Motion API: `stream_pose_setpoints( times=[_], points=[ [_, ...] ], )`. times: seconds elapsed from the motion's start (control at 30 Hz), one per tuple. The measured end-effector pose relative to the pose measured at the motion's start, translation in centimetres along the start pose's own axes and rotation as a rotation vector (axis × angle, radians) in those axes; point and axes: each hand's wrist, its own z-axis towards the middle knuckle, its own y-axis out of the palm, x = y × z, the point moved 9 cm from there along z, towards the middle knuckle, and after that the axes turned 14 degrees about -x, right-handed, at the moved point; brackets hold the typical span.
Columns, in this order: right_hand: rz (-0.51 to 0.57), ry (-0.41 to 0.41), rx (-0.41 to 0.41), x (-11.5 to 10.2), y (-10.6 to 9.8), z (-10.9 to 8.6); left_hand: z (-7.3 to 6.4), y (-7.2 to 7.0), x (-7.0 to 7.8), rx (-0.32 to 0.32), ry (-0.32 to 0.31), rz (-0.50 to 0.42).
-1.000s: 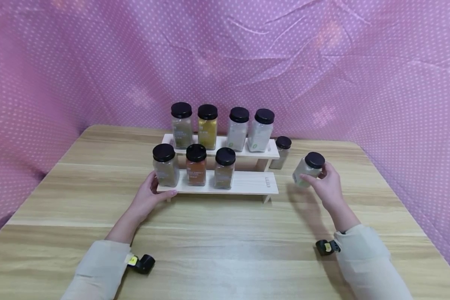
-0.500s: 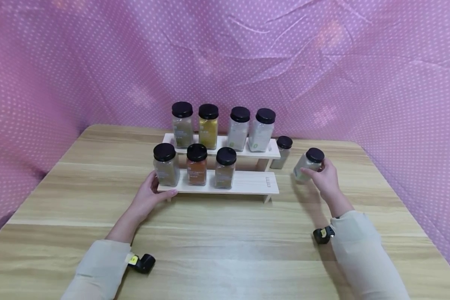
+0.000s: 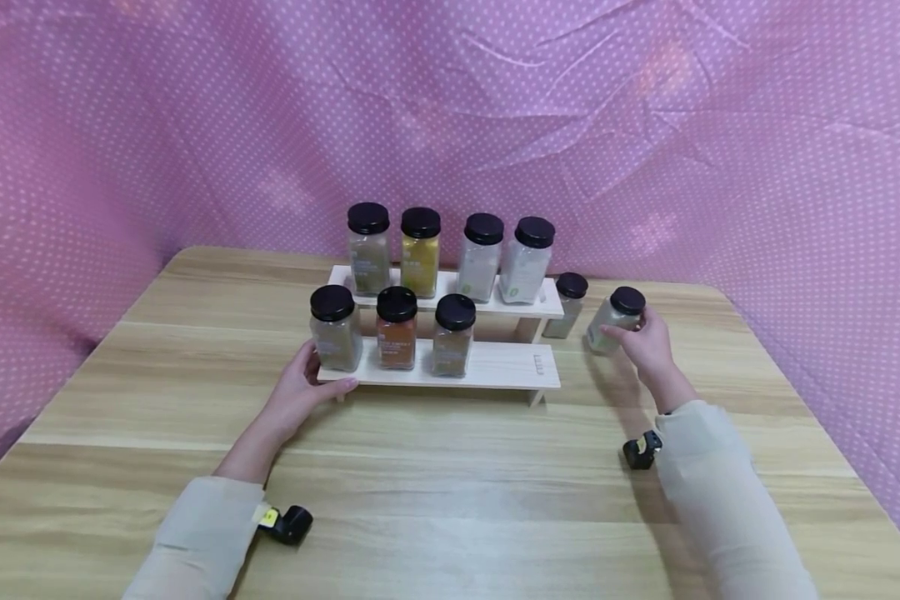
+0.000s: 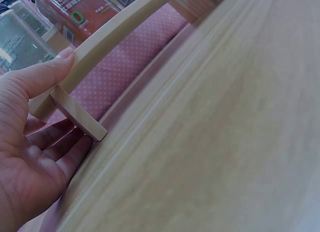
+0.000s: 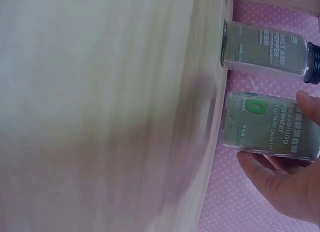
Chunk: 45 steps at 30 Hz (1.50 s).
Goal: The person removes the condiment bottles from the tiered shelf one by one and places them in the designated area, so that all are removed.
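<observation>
My left hand (image 3: 300, 392) grips the left end of the lower step of a two-step wooden rack (image 3: 506, 362). In the left wrist view its thumb lies on the step's front edge, with the fingers around the short leg (image 4: 80, 115). My right hand (image 3: 651, 346) holds a black-lidded jar of seasoning powder (image 5: 265, 124) between thumb and fingers, right of the rack. That jar leans slightly; whether its base touches the table I cannot tell. Beside it, a salt and pepper jar (image 5: 270, 49) stands upright on the table by the rack's right end.
Several spice jars stand on the rack's upper step, among them a yellow one (image 3: 420, 262). On the lower step are two brownish jars and a red pepper jar (image 3: 397, 337). The wooden table (image 3: 450, 500) ends at a pink dotted curtain (image 3: 450, 108).
My right hand has carried the seasoning powder jar a little farther back, toward the salt and pepper jar. The left hand keeps its hold on the rack.
</observation>
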Motion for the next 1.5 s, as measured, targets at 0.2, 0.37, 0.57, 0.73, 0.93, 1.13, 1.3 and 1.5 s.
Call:
stream_pose_setpoints(
  times=[0.2, 0.37, 0.57, 0.73, 0.93, 1.13, 1.3, 1.5],
  points=[
    [0.002, -0.009, 0.003, -0.1, -0.4, 0.6, 0.0, 0.0, 0.0, 0.0, -0.008, 0.0],
    [0.007, -0.011, 0.013, 0.1, -0.7, 1.2, 0.0, 0.0, 0.1, -0.001, -0.018, 0.005],
    [-0.008, 0.025, 0.013, 0.5, -1.0, 1.7, 0.0, 0.1, 0.1, -0.002, -0.013, -0.003],
    [-0.007, 0.039, 0.005, 0.8, -1.1, 2.2, 0.0, 0.1, 0.0, -0.001, -0.009, 0.003],
    [-0.013, 0.06, 0.015, 1.3, -1.2, 2.6, -0.1, 0.1, 0.1, 0.0, -0.015, 0.014],
    [-0.028, 0.071, 0.01, 1.6, -1.1, 2.7, -0.1, 0.1, 0.2, 0.0, -0.023, 0.022],
    [-0.013, 0.075, 0.016, 1.6, -1.2, 2.7, -0.1, 0.2, 0.1, 0.001, -0.028, 0.028],
    [-0.022, 0.076, 0.005, 1.5, -1.2, 2.8, 0.0, 0.1, 0.2, 0.003, -0.006, 0.027]
  ],
)
